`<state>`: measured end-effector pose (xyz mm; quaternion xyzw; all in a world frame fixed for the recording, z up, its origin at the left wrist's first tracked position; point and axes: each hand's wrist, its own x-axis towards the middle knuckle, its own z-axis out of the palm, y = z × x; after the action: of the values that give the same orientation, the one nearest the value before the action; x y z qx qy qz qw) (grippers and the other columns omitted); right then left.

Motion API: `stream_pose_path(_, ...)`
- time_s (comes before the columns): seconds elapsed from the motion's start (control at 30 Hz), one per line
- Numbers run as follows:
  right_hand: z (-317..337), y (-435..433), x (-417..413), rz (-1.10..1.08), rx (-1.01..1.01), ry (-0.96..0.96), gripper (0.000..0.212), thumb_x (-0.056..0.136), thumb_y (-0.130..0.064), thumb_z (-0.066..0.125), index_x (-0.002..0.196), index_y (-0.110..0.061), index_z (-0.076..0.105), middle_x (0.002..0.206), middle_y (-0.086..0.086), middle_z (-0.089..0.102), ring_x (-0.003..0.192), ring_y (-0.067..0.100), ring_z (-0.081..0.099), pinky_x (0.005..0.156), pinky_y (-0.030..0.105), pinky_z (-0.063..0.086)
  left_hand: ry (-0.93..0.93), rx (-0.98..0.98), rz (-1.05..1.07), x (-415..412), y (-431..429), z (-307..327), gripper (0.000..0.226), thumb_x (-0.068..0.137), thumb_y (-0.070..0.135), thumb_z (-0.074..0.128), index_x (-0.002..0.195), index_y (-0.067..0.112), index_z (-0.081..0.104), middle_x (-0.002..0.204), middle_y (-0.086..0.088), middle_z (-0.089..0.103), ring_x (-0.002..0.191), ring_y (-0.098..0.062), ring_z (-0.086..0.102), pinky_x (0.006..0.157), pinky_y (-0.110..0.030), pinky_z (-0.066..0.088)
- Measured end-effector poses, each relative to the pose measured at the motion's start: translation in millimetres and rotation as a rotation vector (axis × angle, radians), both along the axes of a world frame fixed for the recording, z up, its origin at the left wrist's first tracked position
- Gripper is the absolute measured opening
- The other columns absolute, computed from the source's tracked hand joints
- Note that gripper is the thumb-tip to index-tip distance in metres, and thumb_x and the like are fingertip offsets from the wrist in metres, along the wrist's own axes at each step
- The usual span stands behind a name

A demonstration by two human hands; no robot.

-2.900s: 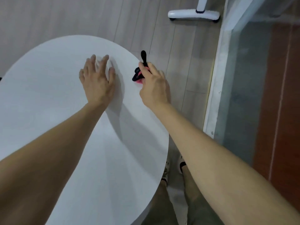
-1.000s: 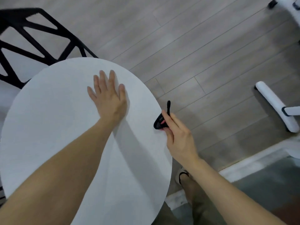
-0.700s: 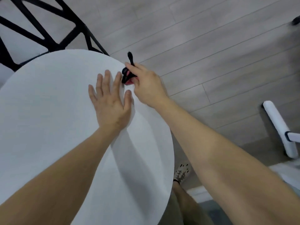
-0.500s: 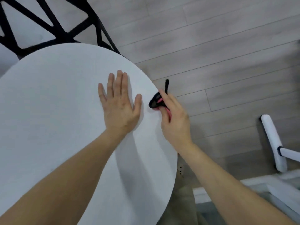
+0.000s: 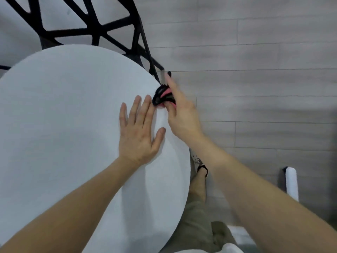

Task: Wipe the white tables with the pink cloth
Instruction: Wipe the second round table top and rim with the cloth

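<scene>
At the right rim of the table (image 5: 63, 115), the right hand (image 5: 182, 114) pinches the bunched cloth (image 5: 164, 96) against the top. Left hand (image 5: 138, 132) lies flat, fingers spread, holding nothing. Cloth judged light, soft, limp; best gripped wadded.

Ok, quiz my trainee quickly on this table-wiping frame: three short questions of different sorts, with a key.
1. True or false: the left hand lies flat on the white table.
2. Which hand grips the pink cloth? A) left hand B) right hand C) both
3. Fill in: beyond the table's far edge stands a black ____.
Key: 1 true; 2 B; 3 chair.
</scene>
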<state>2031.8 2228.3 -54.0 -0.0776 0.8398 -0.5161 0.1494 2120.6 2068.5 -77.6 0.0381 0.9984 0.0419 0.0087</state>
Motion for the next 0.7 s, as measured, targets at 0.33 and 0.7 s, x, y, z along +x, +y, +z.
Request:
stream_pose_path(0.33,2,-48,-78,0.245,0.076,0.01,0.064,0.104,0.001,0.053,0.164,-0.023,0.045,0.156,-0.003,0.056,0.131,0.022,0.06,0.102,0.034,0.053,-0.006,0.103,0.034,-1,6,10,0.077,0.107,0.046,0.045,0.169,0.004,0.028,0.18,-0.01,0.021,0.168,-0.031,0.015,0.129,-0.071,0.016)
stream_pose_path(0.7,-3,-13,-63,0.293,-0.015,-0.078,0.061,0.107,0.001,0.051,0.16,-0.027,0.05,0.158,-0.006,0.055,0.143,0.009,0.052,0.113,0.014,0.039,0.146,0.223,0.309,-48,-45,36,0.042,0.11,0.028,0.049,0.143,0.006,0.063,0.137,-0.009,0.067,0.126,-0.03,0.061,0.111,-0.046,0.046)
